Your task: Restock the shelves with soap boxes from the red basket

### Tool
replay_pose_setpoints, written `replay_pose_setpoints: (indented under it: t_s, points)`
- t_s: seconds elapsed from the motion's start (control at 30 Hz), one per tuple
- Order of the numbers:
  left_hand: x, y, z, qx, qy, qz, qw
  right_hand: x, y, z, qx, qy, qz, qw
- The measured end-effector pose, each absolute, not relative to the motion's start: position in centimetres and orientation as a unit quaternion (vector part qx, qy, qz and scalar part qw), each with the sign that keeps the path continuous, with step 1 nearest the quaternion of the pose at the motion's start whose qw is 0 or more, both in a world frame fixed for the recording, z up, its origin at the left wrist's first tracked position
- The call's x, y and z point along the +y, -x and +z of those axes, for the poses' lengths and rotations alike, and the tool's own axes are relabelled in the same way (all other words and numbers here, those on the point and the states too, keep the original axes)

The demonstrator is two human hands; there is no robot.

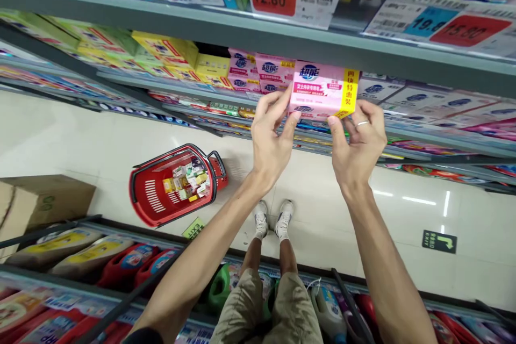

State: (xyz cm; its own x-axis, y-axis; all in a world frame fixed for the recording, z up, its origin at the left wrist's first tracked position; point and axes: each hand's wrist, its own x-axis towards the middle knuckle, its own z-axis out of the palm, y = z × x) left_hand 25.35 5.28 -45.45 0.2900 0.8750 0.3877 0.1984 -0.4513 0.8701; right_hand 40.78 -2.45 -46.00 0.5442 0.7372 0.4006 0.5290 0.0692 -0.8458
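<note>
A pink soap box (316, 88) with a yellow end band is held between my two hands at the front of the shelf. My left hand (273, 126) grips its left end, thumb at the lower edge and fingers partly behind it. At the right end, my right hand (358, 142), with a ring on one finger, has its thumb on the lower edge and its fingers curled by the yellow side. Similar pink soap boxes (260, 71) are stacked just left of it. Whether the held box touches the shelf, I cannot tell.
Yellow soap boxes (169, 51) and pale soap boxes (419, 98) line the same shelf. Above, a shelf edge (226, 27) carries price tags. A red basket (147, 188) with several packages stands on the floor. Bottles (129, 263) fill the shelf behind me; a cardboard box (56, 199) is at left.
</note>
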Motion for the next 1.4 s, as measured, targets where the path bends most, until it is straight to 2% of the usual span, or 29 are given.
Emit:
replay_pose_setpoints:
  t_s: [0.5, 0.9, 1.1, 1.4]
  points:
    - [6.3, -27.1, -46.8, 0.371, -0.682, 0.484, 0.404, -1.2, -40.4, -46.7, -0.454, 0.718, 0.041, 0.527]
    - [6.4, -27.3, -46.6, 0.391, -0.653, 0.484, 0.431, -1.0, -39.8, -46.2, -0.413, 0.701, 0.041, 0.579]
    - [6.3, -27.1, -45.8, 0.431, -0.64, 0.466, 0.432, -1.3, -40.3, -45.5, -0.42, 0.725, 0.054, 0.543]
    - [6.9, -27.3, -46.3, 0.43, -0.643, 0.467, 0.428, -1.0, -40.7, -46.2, -0.394, 0.766, 0.009, 0.507]
